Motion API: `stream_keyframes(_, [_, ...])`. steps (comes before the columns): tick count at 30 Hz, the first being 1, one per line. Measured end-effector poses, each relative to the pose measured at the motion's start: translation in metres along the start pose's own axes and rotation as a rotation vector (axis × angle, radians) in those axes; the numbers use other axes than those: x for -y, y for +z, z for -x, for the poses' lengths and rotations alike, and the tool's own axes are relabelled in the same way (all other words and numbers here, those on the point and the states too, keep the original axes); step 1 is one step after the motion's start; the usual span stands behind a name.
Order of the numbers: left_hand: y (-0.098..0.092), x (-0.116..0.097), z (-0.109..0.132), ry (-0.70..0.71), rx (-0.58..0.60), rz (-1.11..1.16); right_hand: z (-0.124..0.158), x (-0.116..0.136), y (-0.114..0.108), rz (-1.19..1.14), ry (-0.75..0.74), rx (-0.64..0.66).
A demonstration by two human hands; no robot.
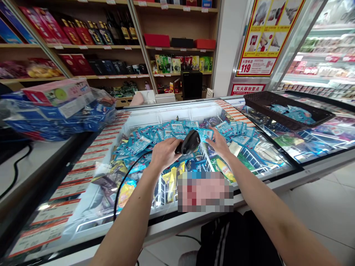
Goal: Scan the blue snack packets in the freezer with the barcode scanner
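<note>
black scanner [189,143] gripped in the closed left hand [165,153], its nose slanting up toward the right hand [220,142]. right hand open and empty, fingers spread over blue packets [230,129] in the chest freezer [172,110].

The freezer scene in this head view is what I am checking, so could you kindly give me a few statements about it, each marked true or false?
The left hand grips a black corded barcode scanner. True.
The right hand holds the scanner as well. False: it is apart from the scanner, with its fingers reaching toward blue packets.
The blue packets lie heaped inside a chest freezer. True.
A dark woven basket stands on the floor. False: it rests on the freezer's glass lid, with blue packets inside it.
</note>
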State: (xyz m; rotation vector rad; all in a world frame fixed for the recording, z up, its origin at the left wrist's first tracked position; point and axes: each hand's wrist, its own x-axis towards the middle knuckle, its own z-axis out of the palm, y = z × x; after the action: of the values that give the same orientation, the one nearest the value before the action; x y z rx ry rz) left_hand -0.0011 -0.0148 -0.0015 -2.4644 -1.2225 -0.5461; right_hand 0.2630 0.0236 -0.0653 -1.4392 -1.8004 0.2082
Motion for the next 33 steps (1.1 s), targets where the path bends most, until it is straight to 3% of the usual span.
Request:
stream_keyframes(14, [-0.002, -0.004, -0.001, 0.037, 0.050, 0.033, -0.003, -0.009, 0.001, 0.249, 0.086, -0.122])
stream_keyframes(23, [0.002, -0.008, -0.001, 0.063, 0.097, 0.025, -0.004, -0.003, 0.001, 0.345, -0.163, 0.056])
stream_keyframes(33, [0.003, -0.010, -0.001, 0.082, 0.094, -0.001, -0.004, -0.001, 0.001, 0.291, -0.156, 0.059])
